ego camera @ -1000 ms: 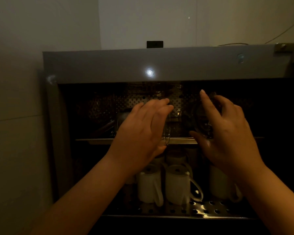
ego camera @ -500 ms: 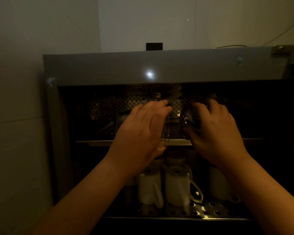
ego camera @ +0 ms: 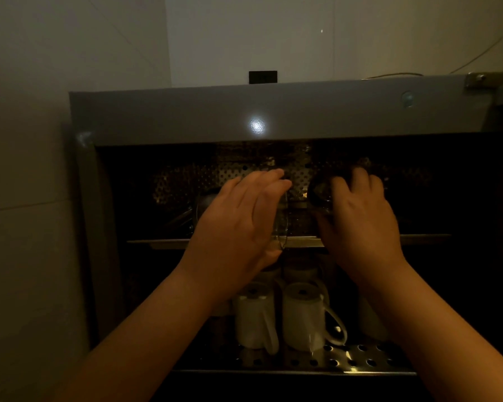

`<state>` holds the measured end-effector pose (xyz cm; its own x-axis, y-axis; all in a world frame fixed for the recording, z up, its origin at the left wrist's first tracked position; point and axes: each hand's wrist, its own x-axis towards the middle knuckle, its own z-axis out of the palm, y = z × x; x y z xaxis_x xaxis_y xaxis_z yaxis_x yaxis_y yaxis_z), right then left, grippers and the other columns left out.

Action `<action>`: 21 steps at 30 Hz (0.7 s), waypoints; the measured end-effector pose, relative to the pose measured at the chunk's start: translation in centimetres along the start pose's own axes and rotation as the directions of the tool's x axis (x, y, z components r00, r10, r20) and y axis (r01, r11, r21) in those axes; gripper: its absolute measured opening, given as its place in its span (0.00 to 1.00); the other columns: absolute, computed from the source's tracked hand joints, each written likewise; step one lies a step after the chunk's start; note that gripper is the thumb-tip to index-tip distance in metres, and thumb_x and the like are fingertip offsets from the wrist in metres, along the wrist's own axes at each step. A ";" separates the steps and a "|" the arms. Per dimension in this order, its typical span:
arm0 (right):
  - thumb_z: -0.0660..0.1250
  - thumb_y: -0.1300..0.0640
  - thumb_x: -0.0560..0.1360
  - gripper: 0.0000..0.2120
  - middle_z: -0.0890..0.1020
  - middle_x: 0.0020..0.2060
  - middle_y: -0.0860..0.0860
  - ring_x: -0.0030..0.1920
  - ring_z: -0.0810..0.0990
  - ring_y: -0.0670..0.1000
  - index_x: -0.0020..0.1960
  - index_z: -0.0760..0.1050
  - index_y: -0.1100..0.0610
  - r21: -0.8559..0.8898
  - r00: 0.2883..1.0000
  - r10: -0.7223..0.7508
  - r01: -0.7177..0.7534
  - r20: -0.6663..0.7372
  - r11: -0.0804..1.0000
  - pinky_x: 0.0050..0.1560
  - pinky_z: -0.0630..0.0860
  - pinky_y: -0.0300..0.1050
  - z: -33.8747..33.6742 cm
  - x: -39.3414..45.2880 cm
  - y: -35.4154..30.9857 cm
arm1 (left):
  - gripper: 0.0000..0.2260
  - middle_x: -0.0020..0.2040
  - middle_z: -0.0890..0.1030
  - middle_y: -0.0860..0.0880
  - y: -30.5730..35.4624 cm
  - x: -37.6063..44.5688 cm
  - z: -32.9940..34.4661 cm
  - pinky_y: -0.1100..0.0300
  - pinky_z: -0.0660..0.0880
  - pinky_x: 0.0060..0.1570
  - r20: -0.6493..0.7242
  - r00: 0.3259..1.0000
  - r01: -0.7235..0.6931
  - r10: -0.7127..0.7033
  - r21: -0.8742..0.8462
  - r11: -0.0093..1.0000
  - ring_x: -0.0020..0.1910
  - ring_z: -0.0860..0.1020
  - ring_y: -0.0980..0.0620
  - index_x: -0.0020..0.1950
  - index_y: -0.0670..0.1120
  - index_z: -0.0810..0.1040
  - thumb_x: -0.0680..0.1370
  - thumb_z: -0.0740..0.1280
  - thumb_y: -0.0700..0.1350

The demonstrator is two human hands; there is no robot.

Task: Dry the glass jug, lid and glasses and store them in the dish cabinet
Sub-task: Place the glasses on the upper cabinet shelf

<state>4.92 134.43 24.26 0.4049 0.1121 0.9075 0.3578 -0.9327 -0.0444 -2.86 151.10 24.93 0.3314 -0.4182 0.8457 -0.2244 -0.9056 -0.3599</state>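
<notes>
Since a second ago, your right hand (ego camera: 357,216) has curled its fingers over a glass (ego camera: 321,195) at the upper shelf (ego camera: 169,243) front edge. Left hand (ego camera: 241,219), fingers straight, steadies another glass (ego camera: 280,227). Both look light, slippery, breakable; hold the walls.

Left hand (ego camera: 238,221) and right hand (ego camera: 360,224) bare, no gloves, rings or watch; forearms unsleeved.
</notes>
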 end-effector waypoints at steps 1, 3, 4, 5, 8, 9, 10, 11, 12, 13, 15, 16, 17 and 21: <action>0.73 0.55 0.69 0.22 0.73 0.57 0.64 0.56 0.71 0.65 0.58 0.72 0.63 0.019 1.000 0.014 -0.014 -0.007 1.000 0.43 0.73 0.53 0.1 0.1 0.1 | 0.39 0.65 0.74 0.41 0.0 0.0 0.0 0.54 0.66 0.61 0.003 1.000 0.002 -0.001 -0.004 1.000 0.63 0.73 0.43 0.66 0.40 0.68 0.59 0.80 0.48; 0.72 0.53 0.70 0.21 0.73 0.56 0.62 0.55 0.71 0.64 0.58 0.72 0.62 0.037 0.999 0.052 -0.052 -0.011 0.998 0.39 0.70 0.50 0.3 0.4 0.3 | 0.40 0.66 0.74 0.42 -0.1 0.0 0.1 0.52 0.66 0.62 0.008 1.000 0.000 0.000 -0.016 1.000 0.64 0.73 0.44 0.66 0.42 0.66 0.59 0.79 0.49; 0.71 0.52 0.71 0.21 0.73 0.56 0.62 0.54 0.72 0.63 0.59 0.71 0.61 0.035 0.997 0.071 -0.071 -0.003 0.997 0.39 0.67 0.48 0.4 0.5 0.5 | 0.40 0.66 0.73 0.42 -0.1 0.0 0.1 0.52 0.66 0.62 0.009 1.000 -0.001 0.002 -0.017 1.000 0.64 0.72 0.44 0.67 0.42 0.65 0.60 0.79 0.49; 0.70 0.51 0.72 0.21 0.73 0.56 0.61 0.54 0.72 0.63 0.60 0.71 0.61 0.029 0.996 0.087 -0.087 0.007 0.996 0.38 0.65 0.47 0.6 0.7 0.7 | 0.41 0.66 0.73 0.42 -0.1 0.0 0.1 0.52 0.67 0.62 0.009 1.000 -0.001 0.001 -0.016 1.000 0.65 0.72 0.44 0.67 0.42 0.64 0.60 0.79 0.50; 0.67 0.51 0.74 0.19 0.74 0.55 0.61 0.53 0.72 0.61 0.61 0.71 0.61 0.003 0.996 0.090 -0.090 0.030 0.996 0.38 0.63 0.45 0.7 0.6 1.2 | 0.40 0.66 0.73 0.42 0.0 -0.1 0.0 0.52 0.67 0.62 0.003 1.000 0.002 -0.002 -0.016 1.000 0.64 0.72 0.44 0.66 0.42 0.64 0.60 0.79 0.50; 0.66 0.52 0.75 0.18 0.75 0.54 0.61 0.53 0.73 0.61 0.60 0.71 0.61 -0.001 0.996 0.079 -0.079 0.037 0.997 0.38 0.63 0.45 0.7 0.5 1.2 | 0.40 0.66 0.73 0.42 0.0 -0.1 0.0 0.52 0.67 0.62 0.003 1.000 -0.001 0.001 -0.017 1.000 0.64 0.72 0.44 0.66 0.42 0.64 0.60 0.79 0.49; 0.65 0.54 0.75 0.17 0.75 0.54 0.61 0.53 0.73 0.62 0.59 0.72 0.62 0.000 0.997 0.066 -0.066 0.040 0.998 0.39 0.64 0.46 0.6 0.5 1.2 | 0.40 0.66 0.73 0.42 0.0 -0.1 0.0 0.51 0.67 0.62 0.002 1.000 -0.003 0.003 -0.017 1.000 0.64 0.72 0.44 0.66 0.42 0.64 0.60 0.79 0.49; 0.65 0.55 0.75 0.15 0.75 0.55 0.61 0.53 0.72 0.62 0.59 0.72 0.62 0.003 0.998 0.054 -0.054 0.044 0.999 0.40 0.65 0.46 0.6 0.4 1.2 | 0.40 0.66 0.73 0.42 0.1 -0.1 0.0 0.51 0.68 0.62 0.002 1.000 -0.005 0.005 -0.017 1.000 0.64 0.73 0.43 0.66 0.42 0.65 0.60 0.79 0.49; 0.64 0.56 0.76 0.14 0.75 0.55 0.61 0.53 0.72 0.62 0.58 0.73 0.62 0.001 0.998 0.040 -0.040 0.050 0.999 0.41 0.66 0.47 0.5 0.4 1.2 | 0.40 0.66 0.74 0.41 0.1 -0.1 -0.1 0.50 0.68 0.62 0.002 1.000 -0.005 0.005 -0.014 1.000 0.64 0.73 0.43 0.66 0.41 0.66 0.59 0.80 0.49; 0.64 0.57 0.75 0.12 0.76 0.53 0.62 0.52 0.73 0.63 0.55 0.74 0.63 -0.003 0.999 0.023 -0.022 0.045 1.000 0.41 0.69 0.48 0.4 0.4 1.1 | 0.40 0.65 0.74 0.41 0.2 0.0 -0.1 0.50 0.68 0.61 0.002 1.000 -0.003 0.003 -0.012 1.000 0.64 0.73 0.43 0.66 0.40 0.68 0.59 0.80 0.49; 0.66 0.60 0.74 0.09 0.77 0.47 0.63 0.46 0.75 0.65 0.50 0.75 0.65 0.003 1.000 0.006 -0.006 -0.009 1.000 0.40 0.72 0.51 0.2 0.5 1.2 | 0.39 0.65 0.74 0.41 0.2 -0.1 -0.1 0.51 0.67 0.61 -0.002 1.000 0.002 -0.002 -0.009 1.000 0.64 0.73 0.43 0.66 0.40 0.70 0.59 0.80 0.48; 0.66 0.60 0.74 0.09 0.77 0.46 0.64 0.45 0.75 0.65 0.50 0.74 0.65 0.013 1.000 0.028 -0.028 -0.010 1.000 0.40 0.72 0.52 0.2 0.5 1.2 | 0.39 0.65 0.74 0.41 0.2 -0.1 -0.1 0.51 0.67 0.61 -0.005 1.000 0.005 -0.005 -0.008 1.000 0.64 0.73 0.43 0.66 0.39 0.70 0.59 0.80 0.48; 0.65 0.61 0.74 0.09 0.77 0.46 0.64 0.45 0.75 0.65 0.51 0.74 0.66 0.012 0.999 0.032 -0.032 -0.001 0.999 0.40 0.72 0.53 0.2 0.4 1.3 | 0.39 0.65 0.74 0.41 0.2 -0.1 -0.2 0.52 0.66 0.62 -0.007 1.000 0.005 -0.005 -0.006 1.000 0.64 0.73 0.43 0.66 0.39 0.70 0.59 0.80 0.48; 0.54 0.50 0.79 0.19 0.73 0.60 0.61 0.58 0.71 0.62 0.63 0.70 0.61 -0.054 0.983 0.091 -0.083 0.157 0.995 0.50 0.71 0.51 0.7 -0.2 1.4 | 0.38 0.65 0.74 0.40 0.2 -0.1 -0.2 0.52 0.66 0.61 -0.008 1.000 -0.007 0.007 0.001 1.000 0.64 0.73 0.42 0.66 0.39 0.68 0.60 0.79 0.49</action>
<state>5.93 133.31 23.77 0.5628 0.0792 0.8228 0.2767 -0.9560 -0.0973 -3.07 150.93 24.86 0.3221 -0.4238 0.8466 -0.2262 -0.9027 -0.3659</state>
